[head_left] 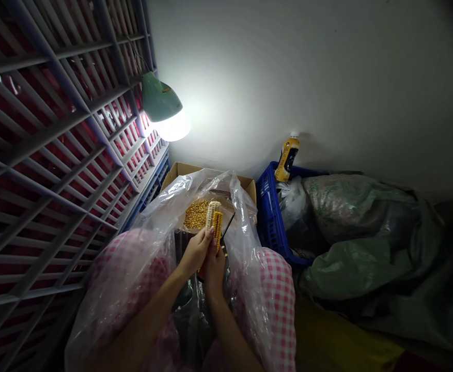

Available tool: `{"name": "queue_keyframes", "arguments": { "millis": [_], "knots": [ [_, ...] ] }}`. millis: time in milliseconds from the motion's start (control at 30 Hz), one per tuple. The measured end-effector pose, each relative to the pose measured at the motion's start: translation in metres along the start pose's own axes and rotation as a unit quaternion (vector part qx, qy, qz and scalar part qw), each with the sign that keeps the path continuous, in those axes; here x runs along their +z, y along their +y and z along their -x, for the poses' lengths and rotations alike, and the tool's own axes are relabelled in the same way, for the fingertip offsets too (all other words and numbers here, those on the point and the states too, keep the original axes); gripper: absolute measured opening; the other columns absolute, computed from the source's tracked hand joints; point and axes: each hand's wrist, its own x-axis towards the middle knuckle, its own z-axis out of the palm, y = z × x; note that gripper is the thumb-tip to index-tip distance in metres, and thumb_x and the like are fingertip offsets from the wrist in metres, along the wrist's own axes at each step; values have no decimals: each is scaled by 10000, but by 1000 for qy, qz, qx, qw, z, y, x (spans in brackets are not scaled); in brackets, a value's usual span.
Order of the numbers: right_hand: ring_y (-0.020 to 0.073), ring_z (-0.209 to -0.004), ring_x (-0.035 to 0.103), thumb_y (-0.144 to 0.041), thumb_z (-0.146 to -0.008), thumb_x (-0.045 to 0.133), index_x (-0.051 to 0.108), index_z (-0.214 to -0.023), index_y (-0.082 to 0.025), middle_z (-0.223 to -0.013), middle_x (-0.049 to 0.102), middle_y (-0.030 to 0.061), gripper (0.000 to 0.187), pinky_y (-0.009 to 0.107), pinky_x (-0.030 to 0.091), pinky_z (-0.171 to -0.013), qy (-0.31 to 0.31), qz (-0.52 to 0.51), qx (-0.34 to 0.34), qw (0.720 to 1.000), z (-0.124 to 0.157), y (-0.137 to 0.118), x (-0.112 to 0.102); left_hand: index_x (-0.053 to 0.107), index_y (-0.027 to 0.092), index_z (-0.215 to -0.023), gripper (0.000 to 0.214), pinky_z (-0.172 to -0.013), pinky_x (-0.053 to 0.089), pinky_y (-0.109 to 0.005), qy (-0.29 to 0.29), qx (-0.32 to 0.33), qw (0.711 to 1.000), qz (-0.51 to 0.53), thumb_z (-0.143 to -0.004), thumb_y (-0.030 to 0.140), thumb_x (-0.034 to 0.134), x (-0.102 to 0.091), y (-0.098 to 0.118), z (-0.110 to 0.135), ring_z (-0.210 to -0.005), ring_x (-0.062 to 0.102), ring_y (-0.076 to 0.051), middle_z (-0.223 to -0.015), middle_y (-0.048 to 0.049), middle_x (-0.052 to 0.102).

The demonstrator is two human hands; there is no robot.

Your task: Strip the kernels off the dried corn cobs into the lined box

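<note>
Together, the left hand [196, 251] and right hand [215, 264] are clenched around the lower end of a corn cob [214, 219], held upright and partly stripped. Just beyond the hands, loose kernels [196, 213] lie in a plastic bag [241, 217] lining a cardboard box [180, 170]. Right of the hands stands a blue crate [267, 206], with a bottle [287, 157] at its far corner. A lit lamp [162, 101] hangs above left.

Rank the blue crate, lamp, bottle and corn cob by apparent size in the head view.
1. The blue crate, though bags hide part of it.
2. The lamp.
3. The bottle and corn cob look about alike. The bottle stands farther away, so I leave them unranked.
</note>
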Motion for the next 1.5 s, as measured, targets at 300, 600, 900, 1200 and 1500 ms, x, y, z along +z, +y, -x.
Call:
{"name": "queue_keyframes", "arguments": {
  "millis": [300, 600, 900, 1200, 1500],
  "knots": [
    [208, -746, 644, -648, -807, 427, 630, -863, -156, -810, 695, 71, 536, 300, 480, -677, -12, -56, 12, 998, 3, 0, -1, 572, 174, -677, 553, -611, 418, -277, 49, -15, 999, 9, -806, 672, 368, -1, -1, 2, -630, 541, -176, -652, -37, 597],
    [252, -1058, 604, -632, -806, 426, 627, -1005, -172, -1131, 662, 121, 540, 365, 432, -931, -10, -55, 37, 998, 0, -1, -2, 587, 139, -968, 455, -751, 450, -280, -28, 20, 999, -26, -851, 553, 439, 4, -9, 4, -764, 594, -181, -846, -40, 663],
    [257, -1003, 612, -630, -827, 416, 591, -1012, -159, -1052, 669, 115, 536, 381, 432, -908, -32, -50, -4, 998, 7, -6, -4, 648, 103, -878, 584, -717, 462, -302, 35, 11, 999, -2, -848, 607, 355, 6, -10, 8, -751, 611, -209, -816, -79, 684],
    [239, -1019, 606, -626, -818, 457, 587, -1052, -177, -1078, 662, 86, 522, 352, 435, -906, -40, -113, -10, 993, 8, -4, -4, 669, 105, -926, 617, -799, 492, -326, -5, -43, 993, 106, -800, 654, 418, 5, 1, 5, -910, 630, -249, -871, -101, 710],
    [210, -825, 620, -643, -796, 453, 649, -871, -182, -863, 684, 55, 506, 318, 464, -740, -39, -65, 1, 997, -1, -10, -8, 602, 128, -1110, 625, -887, 447, -308, -15, 15, 997, 74, -760, 639, 518, 4, 5, 7, -1024, 583, -239, -1106, -103, 647]
  ]
}}
